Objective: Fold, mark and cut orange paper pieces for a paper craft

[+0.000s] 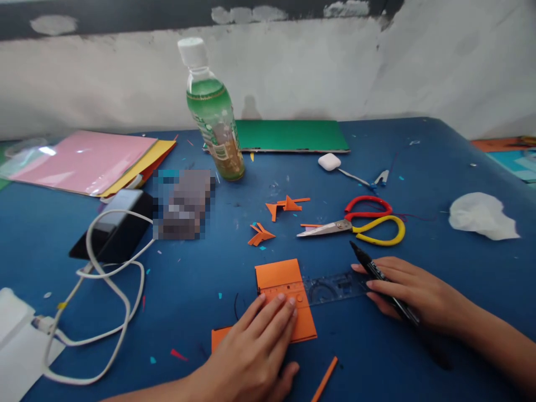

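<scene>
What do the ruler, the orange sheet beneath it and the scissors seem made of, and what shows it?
Ruler: probably plastic; clear, since orange and blue show through.
Orange sheet: likely paper or thin card; matte, flat.
Scissors: silvery blades look metal; smooth red and yellow handles, probably plastic.

A pale, smudged wall point(314, 72) spans ten to two o'clock. Along its top a dark band point(134, 22) runs from ten, ending raggedly past one, with whitish patches point(249, 14) at ten, twelve and one. The blue tabletop point(433, 162) lies before it, its far corner rounded at two. Light is soft.
</scene>
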Demonstrator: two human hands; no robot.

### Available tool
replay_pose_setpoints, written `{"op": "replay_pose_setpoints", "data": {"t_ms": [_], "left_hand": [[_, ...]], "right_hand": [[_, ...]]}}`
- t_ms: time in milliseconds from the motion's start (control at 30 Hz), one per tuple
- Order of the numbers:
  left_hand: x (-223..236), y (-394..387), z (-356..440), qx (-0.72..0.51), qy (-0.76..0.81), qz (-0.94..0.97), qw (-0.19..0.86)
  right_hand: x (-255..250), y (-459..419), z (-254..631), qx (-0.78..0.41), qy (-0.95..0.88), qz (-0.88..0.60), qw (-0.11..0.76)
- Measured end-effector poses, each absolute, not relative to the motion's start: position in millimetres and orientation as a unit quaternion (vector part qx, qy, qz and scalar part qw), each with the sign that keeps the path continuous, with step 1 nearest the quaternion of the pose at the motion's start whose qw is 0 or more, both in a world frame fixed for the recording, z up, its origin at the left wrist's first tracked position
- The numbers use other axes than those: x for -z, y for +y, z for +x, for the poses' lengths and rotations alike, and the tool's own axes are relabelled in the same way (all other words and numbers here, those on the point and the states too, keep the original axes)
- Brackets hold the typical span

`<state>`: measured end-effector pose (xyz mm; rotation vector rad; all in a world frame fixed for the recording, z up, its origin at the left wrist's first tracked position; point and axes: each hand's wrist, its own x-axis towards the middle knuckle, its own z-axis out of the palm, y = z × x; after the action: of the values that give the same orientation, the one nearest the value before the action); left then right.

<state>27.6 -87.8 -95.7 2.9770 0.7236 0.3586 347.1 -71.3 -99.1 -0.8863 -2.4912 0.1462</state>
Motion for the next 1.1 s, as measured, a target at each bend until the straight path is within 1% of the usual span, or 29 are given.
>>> {"op": "replay_pose_setpoints", "data": {"t_ms": [367, 667, 867, 1100], "left_hand": [[90, -82, 30, -0.134, 0.244, 0.960, 0.037], [84, -80, 32, -0.118, 0.239, 0.963, 0.042], [84, -81, 31, -0.070, 0.220, 0.972, 0.050], [83, -81, 30, -0.070, 0.223, 0.971, 0.049]], "right_hand": [[96, -70, 345, -0.062, -0.905, -0.340, 0.249], [99, -71, 347, -0.069, -0.900, -0.351, 0.250], [98, -71, 346, -0.073, -0.897, -0.361, 0.243], [98, -71, 347, -0.082, -0.896, -0.362, 0.243]]}}
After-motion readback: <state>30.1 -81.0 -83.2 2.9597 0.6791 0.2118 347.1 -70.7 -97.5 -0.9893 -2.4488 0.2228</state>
